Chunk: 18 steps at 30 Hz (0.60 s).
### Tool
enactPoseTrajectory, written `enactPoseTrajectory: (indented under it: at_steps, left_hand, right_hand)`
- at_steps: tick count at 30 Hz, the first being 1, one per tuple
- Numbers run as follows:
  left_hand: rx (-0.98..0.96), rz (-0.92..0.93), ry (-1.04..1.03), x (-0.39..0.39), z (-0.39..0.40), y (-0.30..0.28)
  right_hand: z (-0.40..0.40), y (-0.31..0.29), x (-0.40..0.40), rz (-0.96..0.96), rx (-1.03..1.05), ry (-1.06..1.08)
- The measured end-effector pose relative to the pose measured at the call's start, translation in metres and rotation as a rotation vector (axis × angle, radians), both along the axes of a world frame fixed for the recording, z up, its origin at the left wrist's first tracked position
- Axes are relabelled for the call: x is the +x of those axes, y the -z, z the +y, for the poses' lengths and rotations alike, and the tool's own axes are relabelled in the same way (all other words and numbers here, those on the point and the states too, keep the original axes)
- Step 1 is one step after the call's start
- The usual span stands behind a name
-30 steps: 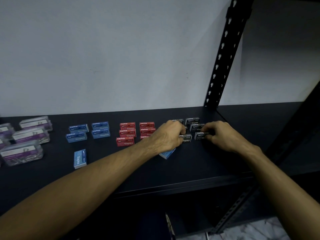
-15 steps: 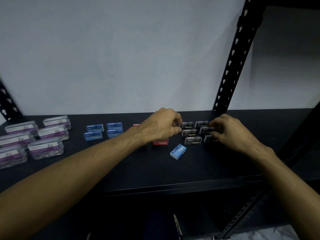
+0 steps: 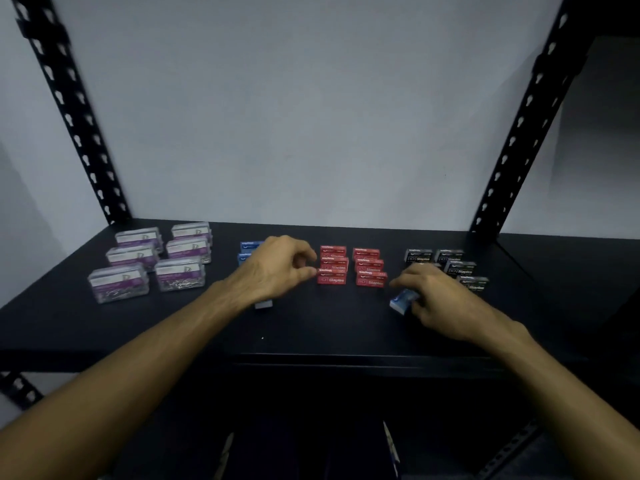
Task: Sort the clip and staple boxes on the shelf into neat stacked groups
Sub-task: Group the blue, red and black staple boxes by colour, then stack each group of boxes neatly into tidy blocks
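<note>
On the black metal shelf (image 3: 311, 327), your left hand (image 3: 273, 268) hovers loosely curled and empty before the blue staple boxes (image 3: 250, 251), while your nearer right hand (image 3: 436, 299) pinches the stray blue box (image 3: 401, 301), angled away left.

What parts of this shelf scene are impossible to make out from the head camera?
- Blue staple boxes at the back: mostly hidden behind the left hand.
- Pale box: tucked under the left wrist, only an edge shows.
- Blue box: blurred, partly covered by the right hand.
- Black staple boxes: the nearest ones are hidden behind the right hand; small print is unreadable.
</note>
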State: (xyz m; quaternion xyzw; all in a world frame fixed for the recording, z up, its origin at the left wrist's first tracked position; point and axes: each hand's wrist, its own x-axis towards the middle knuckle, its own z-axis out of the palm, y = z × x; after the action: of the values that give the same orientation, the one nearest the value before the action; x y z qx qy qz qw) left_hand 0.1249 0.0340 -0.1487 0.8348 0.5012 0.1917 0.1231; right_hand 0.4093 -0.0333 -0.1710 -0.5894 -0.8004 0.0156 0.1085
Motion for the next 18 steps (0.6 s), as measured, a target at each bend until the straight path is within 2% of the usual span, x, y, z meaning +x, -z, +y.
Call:
enactPoseTrajectory:
  at_steps: [4, 8, 12, 18]
  left_hand:
    - [0.003, 0.156, -0.157, -0.025, -0.004, 0.016]
    - [-0.023, 0.284, -0.275, -0.037, -0.010, 0.028]
    - [-0.051, 0.213, -0.293, -0.038, -0.013, 0.036]
    - [-0.125, 0.118, -0.143, -0.039, -0.008, 0.036]
  right_hand:
    - [0.001, 0.012, -0.008, -0.129, -0.024, 0.005]
    - [0.001, 0.011, -0.014, -0.151, -0.016, 0.009]
    - [0.000, 0.008, -0.026, -0.080, -0.041, -0.002]
    - [-0.001, 0.008, -0.042, 0.087, -0.124, -0.009]
